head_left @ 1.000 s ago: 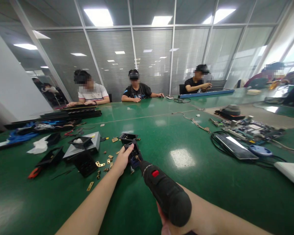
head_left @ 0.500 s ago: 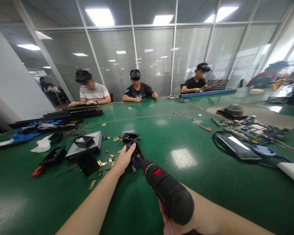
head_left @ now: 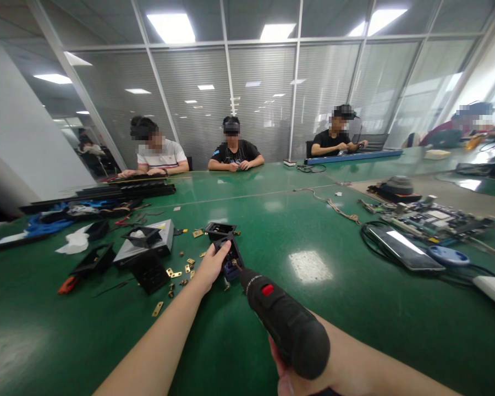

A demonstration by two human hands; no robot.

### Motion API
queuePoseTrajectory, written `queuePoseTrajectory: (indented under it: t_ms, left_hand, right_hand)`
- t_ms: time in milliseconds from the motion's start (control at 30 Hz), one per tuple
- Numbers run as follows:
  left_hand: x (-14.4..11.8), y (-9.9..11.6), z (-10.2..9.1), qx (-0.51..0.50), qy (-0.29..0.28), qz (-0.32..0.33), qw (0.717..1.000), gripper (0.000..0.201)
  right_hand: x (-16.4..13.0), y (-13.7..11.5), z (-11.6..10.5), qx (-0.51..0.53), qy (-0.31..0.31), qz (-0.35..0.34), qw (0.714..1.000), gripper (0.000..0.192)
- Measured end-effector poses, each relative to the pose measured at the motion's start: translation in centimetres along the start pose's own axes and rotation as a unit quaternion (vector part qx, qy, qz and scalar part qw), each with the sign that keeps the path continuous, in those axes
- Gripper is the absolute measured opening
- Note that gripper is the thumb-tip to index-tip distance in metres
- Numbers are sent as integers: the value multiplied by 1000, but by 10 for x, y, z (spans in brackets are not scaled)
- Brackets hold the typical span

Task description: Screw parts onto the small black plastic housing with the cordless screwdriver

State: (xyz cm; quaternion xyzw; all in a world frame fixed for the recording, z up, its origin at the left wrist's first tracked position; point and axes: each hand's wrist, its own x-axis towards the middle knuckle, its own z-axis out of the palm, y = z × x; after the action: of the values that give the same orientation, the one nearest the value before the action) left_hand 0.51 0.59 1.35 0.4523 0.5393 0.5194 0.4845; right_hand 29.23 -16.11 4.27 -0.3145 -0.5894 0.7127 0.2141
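Note:
My left hand (head_left: 212, 268) is closed on a small black plastic housing (head_left: 235, 254), its thumb lying along the near side. In my right hand (head_left: 284, 374) is a black cordless drill (head_left: 286, 322) with a red switch on top. The drill's bit points into the housing and appears to meet a brass-coloured piece inside it. Another black housing (head_left: 220, 230) lies just behind the held one. Brass plates (head_left: 174, 273) and small screws (head_left: 171, 290) are scattered left of my left hand.
Left on the green table (head_left: 247, 352) are a silver box (head_left: 161, 242), black frames (head_left: 93, 261) and white tissue (head_left: 75, 240). On the right lie a phone (head_left: 406, 248), a blue oval device (head_left: 449, 255) and a circuit board (head_left: 433, 217). Several people sit across the table.
My hands, the drill and the housing hold nearly the same position; the view has shifted slightly. Across the table, the middle person's hands have come together and the right-hand person's raised hand has lowered.

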Motion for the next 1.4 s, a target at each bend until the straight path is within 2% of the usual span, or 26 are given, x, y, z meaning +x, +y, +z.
queuePoseTrajectory:
  t_ms: [200, 533, 833, 1167, 1400]
  left_hand:
    - [-4, 4, 3, -18, -9, -11, 1000, 85]
    - [-8, 8, 0, 9, -19, -3, 1000, 69]
    - [-9, 10, -1, 23, -26, -3, 999, 69]
    - [-9, 10, 0, 37, -27, 12, 999, 64]
    - [-9, 9, -1, 39, -21, 11, 999, 62]
  right_hand:
    - [0, -4, 0, -11, -5, 1, 1000, 52]
    - [-1, -2, 1, -6, 8, -5, 1000, 49]
    - [0, 4, -1, 5, 17, -9, 1000, 48]
    - [1, -9, 6, 9, 9, -3, 1000, 51]
    - [1, -9, 1, 27, -33, 5, 999, 54]
